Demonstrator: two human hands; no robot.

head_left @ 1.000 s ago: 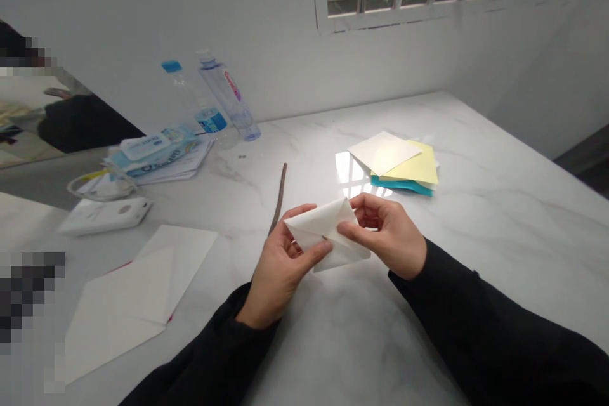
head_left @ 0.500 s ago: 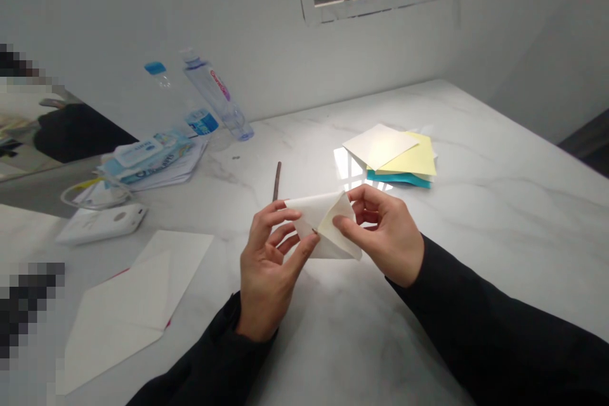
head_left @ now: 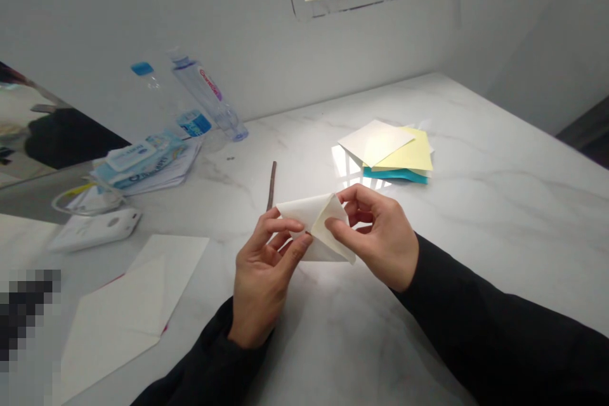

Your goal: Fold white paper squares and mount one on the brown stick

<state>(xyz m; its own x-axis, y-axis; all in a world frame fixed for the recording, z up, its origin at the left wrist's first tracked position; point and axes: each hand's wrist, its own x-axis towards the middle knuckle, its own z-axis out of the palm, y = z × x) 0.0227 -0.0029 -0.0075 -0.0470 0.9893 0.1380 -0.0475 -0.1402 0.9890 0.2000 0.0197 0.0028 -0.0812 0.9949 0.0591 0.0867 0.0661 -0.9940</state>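
Note:
A small cream envelope [head_left: 311, 208] with folded triangular flaps is held just above the marble-patterned table, near the middle of the view. My left hand [head_left: 266, 269] pinches its left side, with the thumb pressed near the centre where the flaps meet. A tiny dark spot shows beside that thumb tip. On the other side, my right hand [head_left: 378, 231] grips the right flap between thumb and fingers. The fingertips behind the paper are hidden. Beyond my left hand lies a thin dark brown stick [head_left: 271, 185] on the table.
Cream and yellow paper sheets [head_left: 406, 151] lie over a teal one at the back right. Two plastic bottles [head_left: 209, 95] stand by the wall, near a wipes pack [head_left: 137, 162] and a white power bank [head_left: 98, 230]. Larger cream papers [head_left: 114, 317] lie at the left.
The whole view has shifted slightly. My left index finger now reaches a little further over the envelope towards the thumb. Both hands keep their hold on it.

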